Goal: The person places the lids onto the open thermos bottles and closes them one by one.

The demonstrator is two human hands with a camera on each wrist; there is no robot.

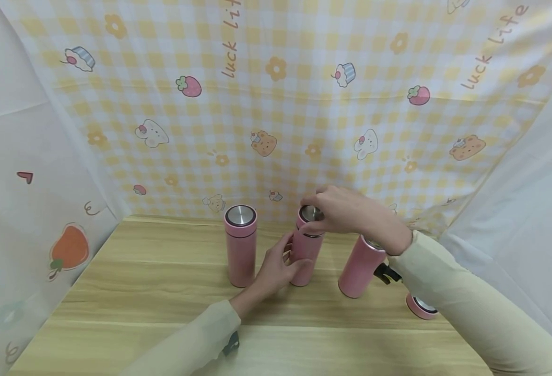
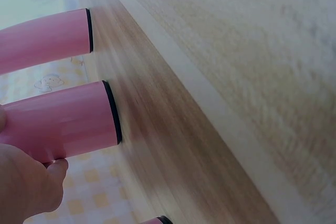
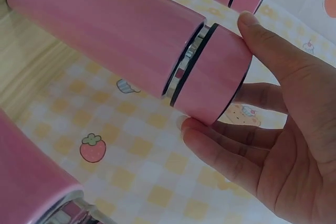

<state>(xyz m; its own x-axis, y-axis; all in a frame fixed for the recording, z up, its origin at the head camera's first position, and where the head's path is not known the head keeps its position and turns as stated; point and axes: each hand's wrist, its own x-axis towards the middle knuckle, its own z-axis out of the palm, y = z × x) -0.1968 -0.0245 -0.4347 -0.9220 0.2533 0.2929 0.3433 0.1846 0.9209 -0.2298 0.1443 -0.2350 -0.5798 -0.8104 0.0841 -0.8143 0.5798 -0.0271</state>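
Observation:
My left hand (image 1: 273, 269) grips the body of the middle pink thermos (image 1: 309, 245), which stands upright on the table. My right hand (image 1: 343, 209) holds the pink lid (image 3: 215, 74) of that thermos with thumb and fingers around its rim. A strip of shiny metal neck (image 3: 190, 59) shows between lid and body in the right wrist view. To the left stands a second pink thermos (image 1: 241, 256) with its lid on. On the right is a third thermos (image 1: 357, 269) with no lid, its metal neck (image 3: 71, 211) bare and partly hidden by my right forearm in the head view.
A loose pink lid (image 1: 420, 307) lies on the wooden table (image 1: 163, 292) at the right, partly behind my right sleeve. A yellow checked cloth (image 1: 276, 104) hangs behind the table, with white cloth (image 1: 22, 130) at the sides.

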